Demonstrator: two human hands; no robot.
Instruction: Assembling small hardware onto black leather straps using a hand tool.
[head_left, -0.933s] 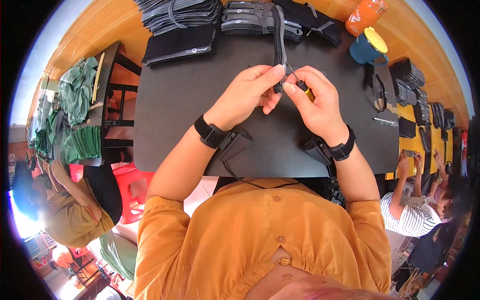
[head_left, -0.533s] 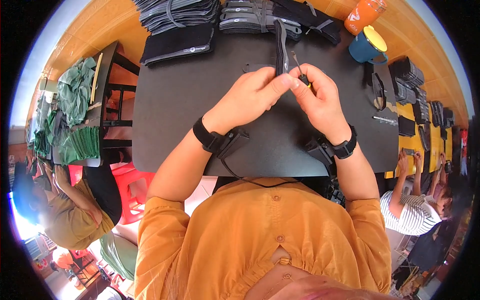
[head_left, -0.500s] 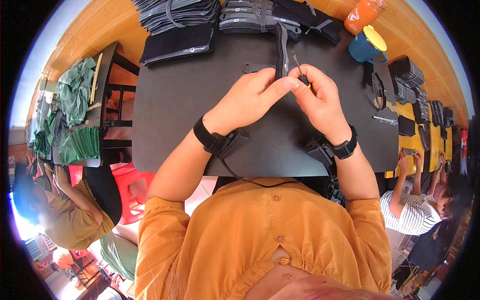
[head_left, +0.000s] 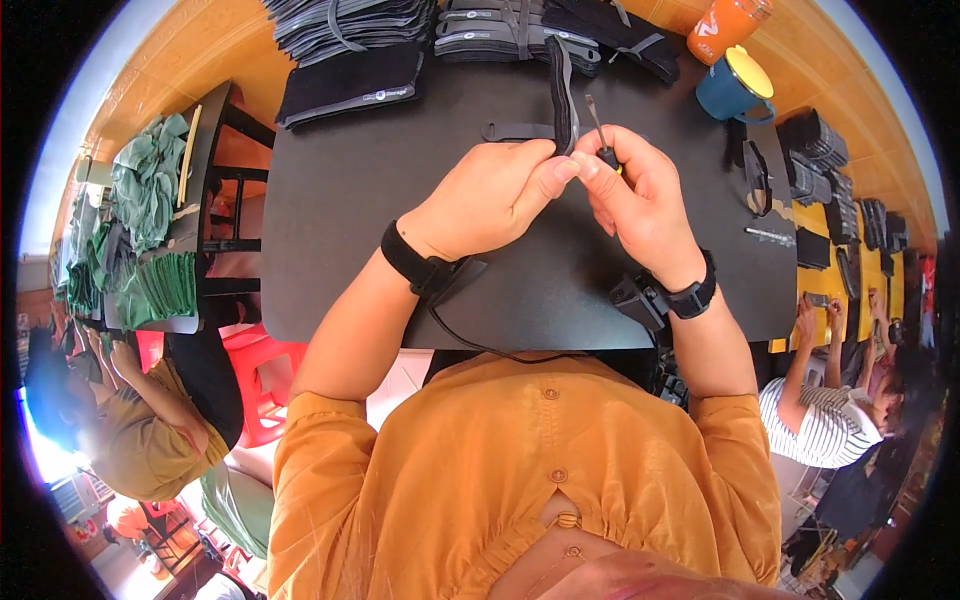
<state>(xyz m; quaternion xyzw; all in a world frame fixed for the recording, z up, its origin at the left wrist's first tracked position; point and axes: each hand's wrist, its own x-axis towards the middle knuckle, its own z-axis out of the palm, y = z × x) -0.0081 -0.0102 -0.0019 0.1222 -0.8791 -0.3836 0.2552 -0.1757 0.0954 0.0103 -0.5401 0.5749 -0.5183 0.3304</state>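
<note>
Above the middle of the dark table, my left hand (head_left: 490, 190) is closed on a folded black fabric piece with grey edging (head_left: 563, 95), which stands up edge-on from the fingers. My right hand (head_left: 645, 190) is wrapped round a small screwdriver (head_left: 606, 152) with a black and yellow handle; its metal shaft points up and away from me. My two thumbs and fingertips meet at the near end of the fabric piece, and whatever lies between them is hidden. Behind my left hand lies a dark strap (head_left: 510, 131), partly covered by the fabric piece.
Stacks of strapped black-and-grey fabric pieces (head_left: 345, 40) line the table's (head_left: 380, 230) far edge. A blue mug with a yellow lid (head_left: 725, 92), an orange bottle (head_left: 722, 30) and a pen (head_left: 770, 238) are at the right. Other people work on both sides.
The near end of the fabric piece has risen slightly between my hands, and the piece leans more to the left. My left hand has shifted a little left; the screwdriver stays in my right.
</note>
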